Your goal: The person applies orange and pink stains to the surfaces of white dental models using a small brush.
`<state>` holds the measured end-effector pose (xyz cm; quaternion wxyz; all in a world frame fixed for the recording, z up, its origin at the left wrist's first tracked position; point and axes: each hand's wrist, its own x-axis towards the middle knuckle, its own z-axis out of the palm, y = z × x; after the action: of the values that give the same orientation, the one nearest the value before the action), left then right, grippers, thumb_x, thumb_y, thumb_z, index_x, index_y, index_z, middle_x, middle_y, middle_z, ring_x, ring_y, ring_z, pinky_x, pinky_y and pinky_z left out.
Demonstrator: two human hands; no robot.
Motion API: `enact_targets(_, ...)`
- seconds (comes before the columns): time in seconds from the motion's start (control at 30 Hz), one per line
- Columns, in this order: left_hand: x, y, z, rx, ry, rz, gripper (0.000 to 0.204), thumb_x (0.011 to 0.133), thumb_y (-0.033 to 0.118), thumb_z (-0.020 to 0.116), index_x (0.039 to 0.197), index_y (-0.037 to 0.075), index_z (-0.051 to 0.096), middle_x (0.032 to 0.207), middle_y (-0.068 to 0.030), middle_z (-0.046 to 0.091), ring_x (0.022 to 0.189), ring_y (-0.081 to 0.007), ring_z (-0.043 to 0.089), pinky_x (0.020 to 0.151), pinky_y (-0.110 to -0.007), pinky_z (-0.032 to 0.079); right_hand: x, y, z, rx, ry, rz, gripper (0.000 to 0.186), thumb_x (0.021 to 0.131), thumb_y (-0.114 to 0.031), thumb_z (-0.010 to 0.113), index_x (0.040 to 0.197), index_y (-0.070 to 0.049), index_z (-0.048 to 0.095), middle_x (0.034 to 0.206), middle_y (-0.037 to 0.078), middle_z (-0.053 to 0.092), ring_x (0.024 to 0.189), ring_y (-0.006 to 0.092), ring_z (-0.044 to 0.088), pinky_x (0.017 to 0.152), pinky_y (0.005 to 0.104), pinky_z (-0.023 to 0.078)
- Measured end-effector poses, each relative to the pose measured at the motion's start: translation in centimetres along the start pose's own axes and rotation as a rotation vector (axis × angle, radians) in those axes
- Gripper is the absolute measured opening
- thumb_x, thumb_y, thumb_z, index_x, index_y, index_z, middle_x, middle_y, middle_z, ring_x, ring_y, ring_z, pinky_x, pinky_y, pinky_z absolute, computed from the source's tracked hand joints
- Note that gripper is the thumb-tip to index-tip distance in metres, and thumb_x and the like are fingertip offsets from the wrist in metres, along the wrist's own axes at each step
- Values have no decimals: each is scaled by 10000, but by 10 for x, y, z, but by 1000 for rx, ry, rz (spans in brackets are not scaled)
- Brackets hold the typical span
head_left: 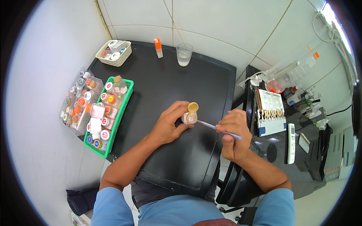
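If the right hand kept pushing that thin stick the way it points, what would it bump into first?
The right hand points its thin blue tool up-left into the small open jar held by the left hand. It would probably meet the jar's contents first; the tip already looks to be at the opening.

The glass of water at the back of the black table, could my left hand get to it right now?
Probably not freely: the left hand is holding the small jar. The tabletop toward the glass looks unobstructed.
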<state>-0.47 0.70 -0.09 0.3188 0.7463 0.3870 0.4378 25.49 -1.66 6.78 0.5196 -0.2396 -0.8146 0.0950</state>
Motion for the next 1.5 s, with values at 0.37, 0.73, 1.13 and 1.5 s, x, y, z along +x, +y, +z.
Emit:
enact_targets(0.37, -5, 12, 6, -196, -34, -66, 558, 842, 95, 976, 1321, 19, 699, 1333, -126, 769, 1213, -268, 772, 1091, -413, 604, 6, -2, 10, -25, -132, 21, 188, 954, -76, 825, 1134, -37, 788, 937, 84, 740, 813, 269, 672, 845, 409, 487)
enact_targets(0.73, -5, 11, 10, -112, -1, 41, 539, 812, 118, 1000, 1249, 38, 694, 1321, -135, 782, 1192, -279, 779, 1041, -401, 602, 4, 1, 7, 6, -129, 79, 116, 1007, -118, 794, 1103, -56, 806, 864, 49, 727, 784, 247, 635, 795, 378, 429)
enact_targets(1.13, -5, 6, 10, -38, 4, 128, 643, 776, 173, 1026, 1310, 40, 695, 1311, -128, 761, 1183, -311, 751, 1028, -410, 587, -3, 7, 12, 52, -126, 152, 109, 1018, -112, 781, 1087, -30, 802, 877, 57, 743, 776, 240, 632, 767, 385, 436)
enact_targets(1.5, -4, 10, 3, -96, 9, 76, 703, 736, 290, 1059, 1295, 9, 738, 1268, -143, 755, 1155, -305, 746, 1014, -398, 584, -4, 5, 12, 237, -94, 360, 163, 1096, -115, 705, 1104, 10, 810, 904, 94, 774, 799, 203, 655, 797, 347, 472)
